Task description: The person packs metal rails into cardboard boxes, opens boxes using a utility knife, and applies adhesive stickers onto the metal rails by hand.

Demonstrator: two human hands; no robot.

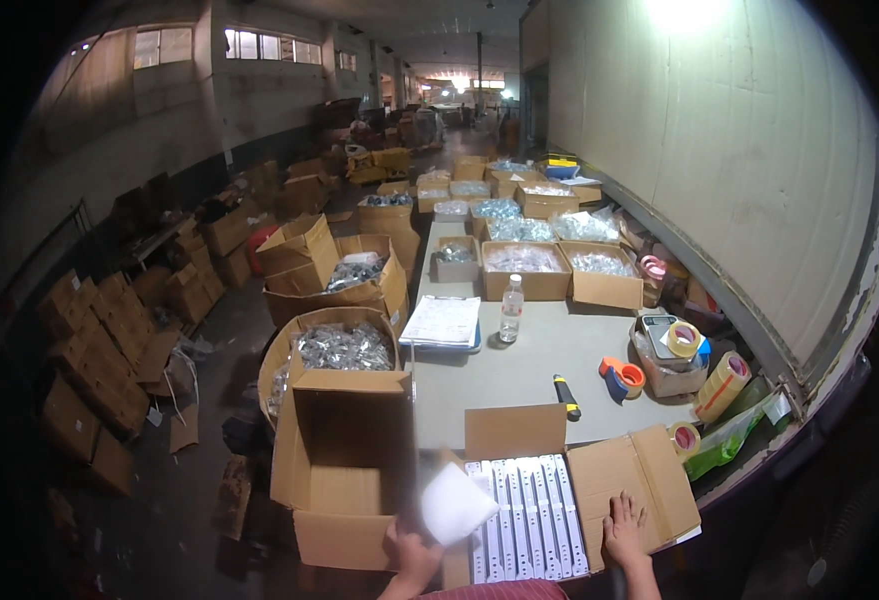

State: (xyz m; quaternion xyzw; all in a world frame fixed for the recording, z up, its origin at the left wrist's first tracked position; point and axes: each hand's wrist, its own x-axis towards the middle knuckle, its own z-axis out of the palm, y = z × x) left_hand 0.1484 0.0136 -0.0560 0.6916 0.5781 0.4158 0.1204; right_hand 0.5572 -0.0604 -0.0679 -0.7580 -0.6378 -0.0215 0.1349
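1. Evidently, the grey table (544, 380) serves as a bench, with open cartons of bagged parts (524, 260) grouped toward its far end, probably so their contents stay within view.
2. A tall open carton (349, 540) stands at the left, mouth upward, close to the person.
3. Directly before the person sits the packed carton (514, 432), its white perforated strips (534, 515) ranked side by side, likely to limit shifting.
4. Its right flap (664, 470) lies folded outward under the right hand (624, 528), open and flat, apparently steadying it.
5. A white foam-like sheet (456, 505) tilts over the packed carton's left side, its edge gripped by the left hand (414, 555).
6. A yellow-and-black utility knife (566, 397) lies beyond, within reach.
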